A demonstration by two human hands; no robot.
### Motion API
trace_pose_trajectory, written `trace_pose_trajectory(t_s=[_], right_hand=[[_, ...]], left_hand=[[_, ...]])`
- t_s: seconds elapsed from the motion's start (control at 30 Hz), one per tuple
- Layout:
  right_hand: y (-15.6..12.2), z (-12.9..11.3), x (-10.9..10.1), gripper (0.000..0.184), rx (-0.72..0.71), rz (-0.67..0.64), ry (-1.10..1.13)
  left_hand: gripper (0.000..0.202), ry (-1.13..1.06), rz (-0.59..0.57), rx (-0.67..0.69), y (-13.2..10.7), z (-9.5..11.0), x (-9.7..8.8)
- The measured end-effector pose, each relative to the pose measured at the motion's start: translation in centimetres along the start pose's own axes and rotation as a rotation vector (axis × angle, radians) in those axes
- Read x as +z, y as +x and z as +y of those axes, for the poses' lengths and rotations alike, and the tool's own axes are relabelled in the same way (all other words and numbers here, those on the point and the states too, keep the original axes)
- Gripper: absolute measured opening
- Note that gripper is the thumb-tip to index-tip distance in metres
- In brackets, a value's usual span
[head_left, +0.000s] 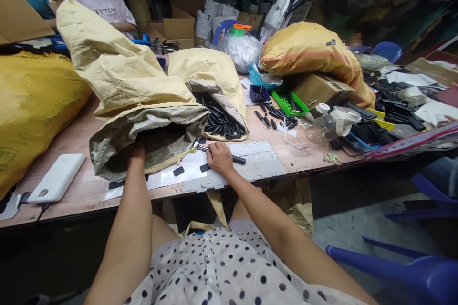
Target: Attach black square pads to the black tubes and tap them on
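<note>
My left hand (136, 151) reaches into the wide mouth of a cream woven sack (118, 76) with a grey lining. Its fingers are hidden in there. On the table's front part, my right hand (220, 156) is closed around a small hammer (239, 159) with a black handle and a metal head, which points left toward the sack. Beneath the hammer lies a flat grey-white board (263, 155), beside a white sheet (182, 169) bearing dark rounded patches. Behind, a second cream sack (214, 64) lies open, with many black elongated parts (222, 121) showing at its mouth.
A white power bank (57, 177) lies left, by a full yellow sack (36, 114). To the right are a green tray (289, 103), loose black parts, a clear plastic jug (331, 121) and scissors (332, 156). Other people sit across the table. Blue stools (404, 271) stand at right.
</note>
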State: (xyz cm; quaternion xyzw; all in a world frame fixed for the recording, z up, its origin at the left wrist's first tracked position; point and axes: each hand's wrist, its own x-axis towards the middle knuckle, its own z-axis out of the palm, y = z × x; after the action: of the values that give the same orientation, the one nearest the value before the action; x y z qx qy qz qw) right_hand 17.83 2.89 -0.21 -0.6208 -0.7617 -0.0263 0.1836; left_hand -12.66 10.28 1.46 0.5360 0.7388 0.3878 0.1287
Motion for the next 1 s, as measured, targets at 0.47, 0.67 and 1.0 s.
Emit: trace_pose_trajectory(t_s=[0.47,0.67,1.0], right_hand=[[0.1,0.1,0.2,0.017,0.004,-0.007,-0.011],[0.2,0.0,0.1,0.019,0.013,-0.023,-0.010],[-0.4,0.5,-1.4,0.022,0.000,-0.050,0.080]], left_hand=[[0.023,-0.059,-0.352,0.410,-15.3,4.5,1.9],[0.017,0.072,-0.305,0.363,-14.9,5.2,2.9],[0.015,0.000,-0.329,0.333,-14.7,4.8,3.3]])
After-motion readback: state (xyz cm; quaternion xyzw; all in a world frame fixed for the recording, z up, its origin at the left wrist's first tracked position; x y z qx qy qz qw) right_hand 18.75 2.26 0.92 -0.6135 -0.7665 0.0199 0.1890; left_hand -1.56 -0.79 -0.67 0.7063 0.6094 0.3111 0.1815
